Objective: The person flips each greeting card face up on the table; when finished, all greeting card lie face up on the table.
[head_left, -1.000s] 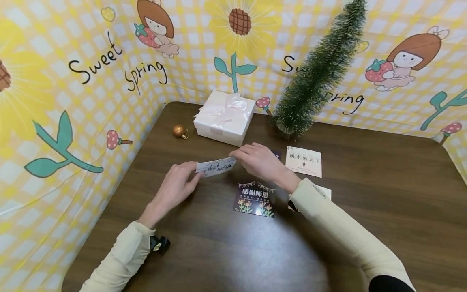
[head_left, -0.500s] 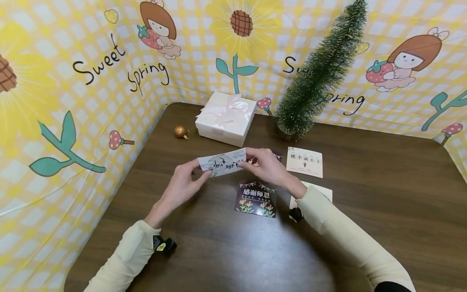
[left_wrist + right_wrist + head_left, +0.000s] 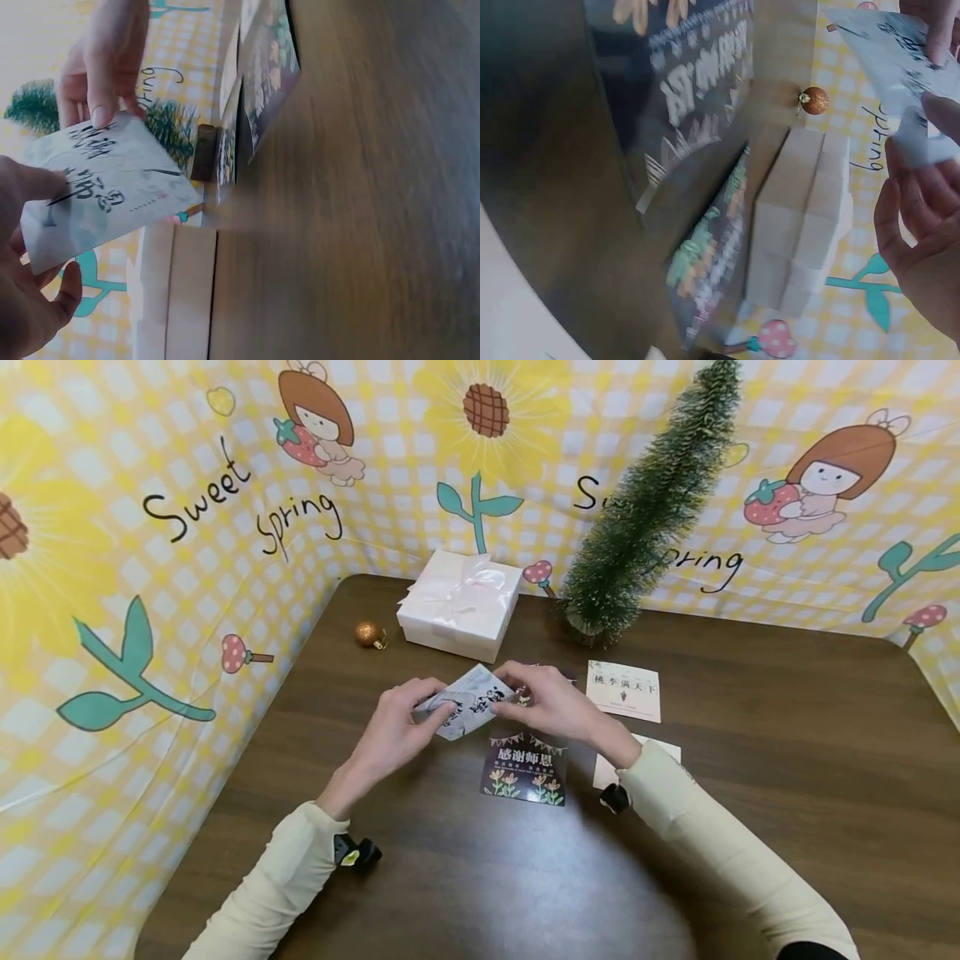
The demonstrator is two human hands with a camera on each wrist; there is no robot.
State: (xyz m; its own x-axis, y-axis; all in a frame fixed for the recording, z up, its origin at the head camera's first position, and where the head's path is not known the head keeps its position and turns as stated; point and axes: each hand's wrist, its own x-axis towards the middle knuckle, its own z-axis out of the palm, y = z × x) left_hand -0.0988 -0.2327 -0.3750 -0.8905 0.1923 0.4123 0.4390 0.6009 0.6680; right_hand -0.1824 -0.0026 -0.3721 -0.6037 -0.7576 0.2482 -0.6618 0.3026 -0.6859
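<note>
A pale grey-blue greeting card [image 3: 471, 708] with black brush lettering is held up over the table between both hands. My left hand [image 3: 405, 718] pinches its left corner, thumb across the printed face, as the left wrist view also shows on the card [image 3: 112, 187]. On the other side my right hand [image 3: 551, 700] pinches the right corner with thumb and fingers. Just below lies a dark card [image 3: 523, 770] with white lettering and flowers. Another dark card [image 3: 712, 262] lies farther back, mostly hidden behind my right hand in the head view.
A white gift box [image 3: 459, 602] with a ribbon stands behind the hands, an orange bauble [image 3: 368, 634] to its left. A small artificial fir tree [image 3: 637, 527] stands at the back. Two cream cards lie to the right, one [image 3: 624, 691] behind the other [image 3: 660, 756], which the right sleeve partly covers.
The held card has turned from nearly level to slanted, its printed face now showing more fully. My right hand took its right end with the thumb in front; my left hand moved slightly right.
</note>
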